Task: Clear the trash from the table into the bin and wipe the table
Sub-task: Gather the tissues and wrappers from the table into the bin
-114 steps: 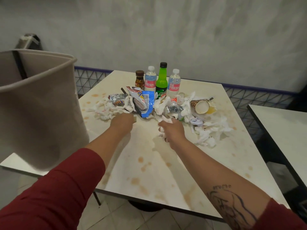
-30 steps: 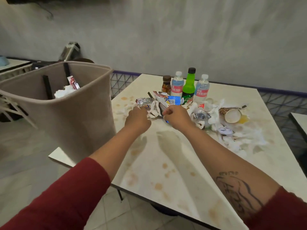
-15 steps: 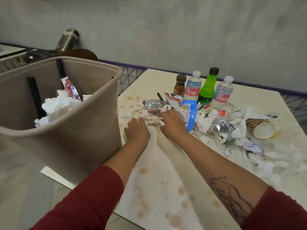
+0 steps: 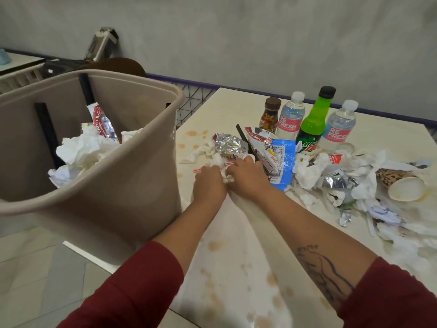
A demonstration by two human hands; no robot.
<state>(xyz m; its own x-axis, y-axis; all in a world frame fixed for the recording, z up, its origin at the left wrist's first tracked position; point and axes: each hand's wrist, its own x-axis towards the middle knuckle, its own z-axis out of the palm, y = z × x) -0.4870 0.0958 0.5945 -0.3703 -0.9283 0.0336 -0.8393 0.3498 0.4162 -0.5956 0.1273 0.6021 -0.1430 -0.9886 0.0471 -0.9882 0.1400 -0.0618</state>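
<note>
A beige bin [image 4: 113, 209] stands at the stained table's [image 4: 236, 268] left edge, holding crumpled tissues and a red wrapper. A heap of trash covers the table's middle: white tissues [image 4: 309, 171], a silver foil wrapper [image 4: 228, 144], a blue packet [image 4: 282, 162] and a tipped paper cup [image 4: 402, 185]. My left hand [image 4: 208, 185] and my right hand [image 4: 247, 177] sit side by side at the heap's left end, both curled on a wad of crumpled tissue [image 4: 224, 168] between them. A red-and-white straw [image 4: 201, 169] pokes out by my left hand.
Behind the heap stand a small brown bottle [image 4: 269, 114], two water bottles [image 4: 289, 117] [image 4: 339, 125] and a green soda bottle [image 4: 313, 119]. Brown stains dot the near tabletop. A dark chair back [image 4: 123, 65] and another table [image 4: 16, 60] lie beyond the bin.
My view has swung left and nearer, so the bin's contents show. Both hands have drawn together at the heap's left end and closed on the tissue wad.
</note>
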